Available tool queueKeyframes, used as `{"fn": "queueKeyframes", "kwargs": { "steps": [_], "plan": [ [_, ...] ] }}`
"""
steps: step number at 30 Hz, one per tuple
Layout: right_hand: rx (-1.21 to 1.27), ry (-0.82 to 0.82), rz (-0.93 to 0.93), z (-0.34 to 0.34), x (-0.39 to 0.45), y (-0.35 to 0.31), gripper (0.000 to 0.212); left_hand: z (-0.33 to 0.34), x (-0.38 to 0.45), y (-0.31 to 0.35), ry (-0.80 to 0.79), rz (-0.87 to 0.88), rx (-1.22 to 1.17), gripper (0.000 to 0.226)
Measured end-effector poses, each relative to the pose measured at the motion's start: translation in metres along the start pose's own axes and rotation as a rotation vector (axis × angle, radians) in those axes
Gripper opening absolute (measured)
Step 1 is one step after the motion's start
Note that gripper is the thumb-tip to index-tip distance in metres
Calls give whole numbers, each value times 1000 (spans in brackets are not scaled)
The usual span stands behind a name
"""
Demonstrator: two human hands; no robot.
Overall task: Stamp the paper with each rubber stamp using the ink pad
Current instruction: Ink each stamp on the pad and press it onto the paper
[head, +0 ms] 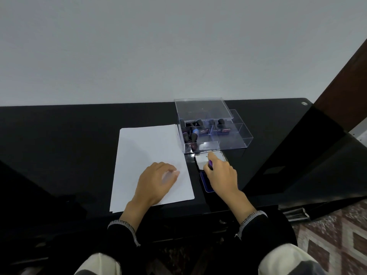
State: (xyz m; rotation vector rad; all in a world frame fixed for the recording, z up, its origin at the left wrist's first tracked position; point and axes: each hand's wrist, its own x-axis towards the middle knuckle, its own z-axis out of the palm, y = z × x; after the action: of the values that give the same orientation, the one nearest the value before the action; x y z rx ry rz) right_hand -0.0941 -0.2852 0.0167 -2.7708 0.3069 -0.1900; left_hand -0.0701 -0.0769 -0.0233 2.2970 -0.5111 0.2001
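A single wide-angle camera, worn on the person's head, is looking forward and steeply down from close above the black table [59,135]. It is facing a pale wall [158,46] behind the table, taking in both forearms at the bottom edge, with straight lines bending outward toward the frame's sides

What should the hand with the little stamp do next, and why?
Probably lift the small purple-tipped rubber stamp off the open blue ink pad and carry it leftward to the white sheet of paper. The right hand grips the stamp over the pad, so it seems inked, the left hand rests on the paper, and no print shows on the paper.
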Motion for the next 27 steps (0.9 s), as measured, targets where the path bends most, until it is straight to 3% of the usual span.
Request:
{"fn": "queueKeyframes", "kwargs": {
  "steps": [3,6,10,27],
  "plan": [
    [2,23,-7,2,-3,2,13,4,2,12,-155,133,104,54],
    [-5,14,-16,1,-1,2,13,16,4,30,-355,118,172,90],
    [0,21,-18,1,-2,1,13,33,5,37,-425,107,279,115],
    [-11,50,-4,4,-6,2,16,44,3,38,-312,89,290,94]
  ]
}}
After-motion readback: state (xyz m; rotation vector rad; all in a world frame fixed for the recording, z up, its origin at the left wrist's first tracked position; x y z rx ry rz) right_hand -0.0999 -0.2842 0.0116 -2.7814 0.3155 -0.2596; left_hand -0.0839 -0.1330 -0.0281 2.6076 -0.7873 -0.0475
